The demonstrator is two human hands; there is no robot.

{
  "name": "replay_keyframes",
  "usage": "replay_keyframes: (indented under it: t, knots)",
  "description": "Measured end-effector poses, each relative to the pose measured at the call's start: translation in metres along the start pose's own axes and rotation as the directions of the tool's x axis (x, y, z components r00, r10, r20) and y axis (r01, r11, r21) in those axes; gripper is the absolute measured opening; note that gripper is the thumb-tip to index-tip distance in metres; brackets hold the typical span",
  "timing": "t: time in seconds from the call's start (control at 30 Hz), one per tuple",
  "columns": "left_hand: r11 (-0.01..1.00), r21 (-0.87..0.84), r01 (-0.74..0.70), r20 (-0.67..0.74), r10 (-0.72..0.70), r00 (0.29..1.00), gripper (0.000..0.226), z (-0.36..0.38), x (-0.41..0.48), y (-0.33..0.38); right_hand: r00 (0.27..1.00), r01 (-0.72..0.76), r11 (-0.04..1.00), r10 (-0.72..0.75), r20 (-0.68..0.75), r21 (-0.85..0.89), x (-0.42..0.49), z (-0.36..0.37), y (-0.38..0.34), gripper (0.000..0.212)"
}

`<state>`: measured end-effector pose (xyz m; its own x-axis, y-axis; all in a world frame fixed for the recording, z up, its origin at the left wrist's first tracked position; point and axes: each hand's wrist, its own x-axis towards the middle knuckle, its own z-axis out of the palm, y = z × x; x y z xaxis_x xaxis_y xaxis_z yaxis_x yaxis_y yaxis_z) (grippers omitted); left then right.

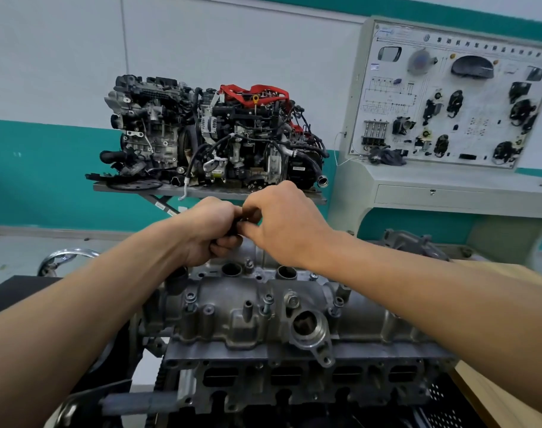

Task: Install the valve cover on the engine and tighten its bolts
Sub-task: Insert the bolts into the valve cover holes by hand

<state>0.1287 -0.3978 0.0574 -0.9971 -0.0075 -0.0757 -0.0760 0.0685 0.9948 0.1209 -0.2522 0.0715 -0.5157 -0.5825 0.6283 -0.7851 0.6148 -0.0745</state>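
The cover lies on top of the engine, low in the view. Bolts are stuck in it. Some stand up tall, so it is judged that they are not yet tight.

A small dark part is held in the air over the far edge of the cover. The fingers of the left hand are curled round it from below. It is pinched from the other side by the thumb and fingers of the right hand. What the part is cannot be told, as most of it is hidden by the fingers.

A few things could go wrong from here. The part is small and is held just above two open round holes in the cover. If the grip is lost, the part could be dropped into a hole and be hard to get out. Both arms are stretched over the tall bolts, so a bolt could be knocked crooked if an arm is let down. If a crooked bolt is turned hard, its thread could be hurt. While the bolts are loose, the cover could also be pushed out of place.
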Motion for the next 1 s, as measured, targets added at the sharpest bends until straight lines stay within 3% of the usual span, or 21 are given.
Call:
replay_keyframes:
  t: [0.1,0.2,0.3,0.4,0.47,0.53,0.67,0.83,1.0]
  knots:
    - [1.0,-0.003,-0.022,0.017,0.022,1.0,0.043,-0.001,-0.003,0.003,1.0,-0.007,1.0,0.007,-0.005,0.025,0.001,0.002,0.004,0.017]
    - [1.0,0.001,-0.03,0.066,0.03,0.997,0.057,-0.006,-0.008,0.005,1.0,0.016,0.988,-0.013,-0.017,0.154,0.001,0.0,0.004,0.011]
    - [0.985,0.164,-0.045,0.022,0.041,0.999,0.053,-0.012,-0.014,0.007,0.998,0.005,0.961,0.011,-0.056,0.278,0.004,-0.007,0.008,0.008]
    - [0.821,0.561,-0.106,-0.175,0.243,0.954,0.063,-0.019,-0.014,0.002,0.985,-0.085,0.966,0.043,0.169,0.245,0.009,-0.018,0.022,0.007]
    - [0.719,0.683,-0.13,-0.221,0.373,0.901,0.051,-0.021,-0.014,-0.005,0.922,-0.058,0.991,0.008,0.386,0.12,0.006,-0.019,0.028,0.007]
    - [0.706,0.695,-0.138,-0.231,0.401,0.886,0.037,-0.022,-0.013,-0.013,0.861,0.016,1.0,-0.026,0.508,0.024,0.001,-0.015,0.027,0.007]
    - [0.807,0.571,-0.152,-0.254,0.349,0.902,0.021,-0.029,-0.014,-0.022,0.832,0.061,0.998,-0.048,0.552,-0.006,0.004,-0.013,0.021,0.006]
    - [0.83,0.532,-0.169,-0.16,0.295,0.942,0.026,-0.031,-0.013,-0.026,0.78,0.082,0.997,-0.054,0.624,-0.015,0.004,-0.011,0.019,0.005]
    - [0.878,0.461,-0.129,-0.155,0.223,0.962,0.025,-0.032,-0.01,-0.027,0.763,0.146,0.986,-0.061,0.644,-0.079,-0.001,0.003,0.016,0.016]
